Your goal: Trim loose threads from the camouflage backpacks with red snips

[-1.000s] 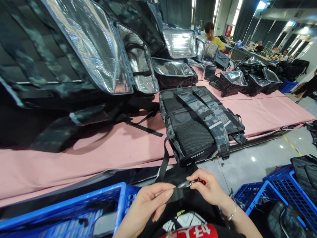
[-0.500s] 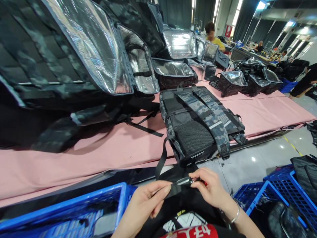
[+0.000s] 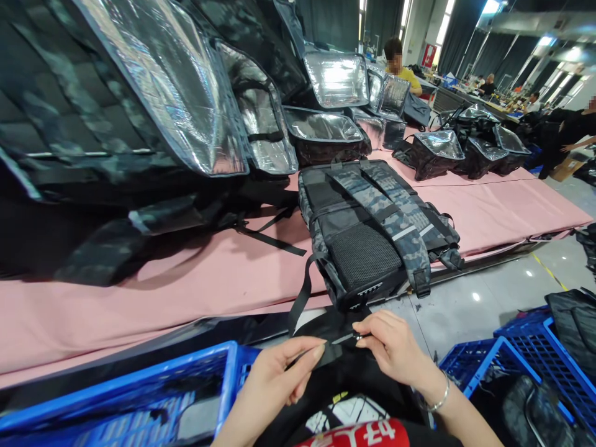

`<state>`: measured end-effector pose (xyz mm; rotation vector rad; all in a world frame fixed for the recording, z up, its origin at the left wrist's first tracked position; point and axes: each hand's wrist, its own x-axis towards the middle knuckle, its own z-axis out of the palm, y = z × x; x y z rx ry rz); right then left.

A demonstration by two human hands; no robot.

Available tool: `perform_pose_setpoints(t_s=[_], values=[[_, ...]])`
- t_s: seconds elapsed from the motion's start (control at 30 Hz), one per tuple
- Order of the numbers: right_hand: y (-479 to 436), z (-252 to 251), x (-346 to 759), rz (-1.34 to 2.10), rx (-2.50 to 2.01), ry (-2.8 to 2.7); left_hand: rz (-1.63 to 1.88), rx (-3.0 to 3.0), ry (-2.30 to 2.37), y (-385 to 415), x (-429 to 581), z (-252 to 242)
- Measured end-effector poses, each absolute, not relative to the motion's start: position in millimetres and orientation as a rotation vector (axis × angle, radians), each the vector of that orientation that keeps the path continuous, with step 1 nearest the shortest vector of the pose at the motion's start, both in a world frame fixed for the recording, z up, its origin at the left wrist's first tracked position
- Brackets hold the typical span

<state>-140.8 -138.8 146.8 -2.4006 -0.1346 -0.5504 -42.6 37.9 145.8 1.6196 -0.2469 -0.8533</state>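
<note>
My left hand (image 3: 295,369) is closed, pinching the end of a black webbing strap (image 3: 333,352) between thumb and fingers. My right hand (image 3: 388,344) is closed around a pair of thread snips (image 3: 343,339), mostly hidden by the fingers. Their thin metal blade points left, close to the strap end. Just beyond both hands, a camouflage backpack (image 3: 367,254) lies on the pink-covered table (image 3: 218,285), its shoulder straps and a mesh panel facing up. One black strap hangs off its near left corner.
Large camouflage bags with silver linings (image 3: 186,93) are piled at the left, and smaller silver-lined bags (image 3: 440,146) stand farther right. Blue crates (image 3: 228,379) sit at the lower left and right. A co-worker in yellow (image 3: 407,76) is behind the table; another person stands far right.
The snips' blade has turned a little and looks thinner, and its red part is now hidden. My hands have barely shifted. At the far right, a person has come further into view.
</note>
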Motion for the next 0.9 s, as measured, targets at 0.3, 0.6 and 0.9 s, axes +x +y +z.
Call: perform_pose_setpoints(t_s=[0.3, 0.6, 0.9], values=[[-138, 140, -140, -0.549, -2.358, -0.092, -0.935, 1.624, -0.35, 38, -35, 131], [-135, 138, -139, -0.492, -2.221, 0.095, -0.975, 1.566, -0.341, 37, -27, 116], [-138, 137, -135, -0.438, -1.869, 0.238, -1.085, 1.189, -0.066, 35, -30, 121]])
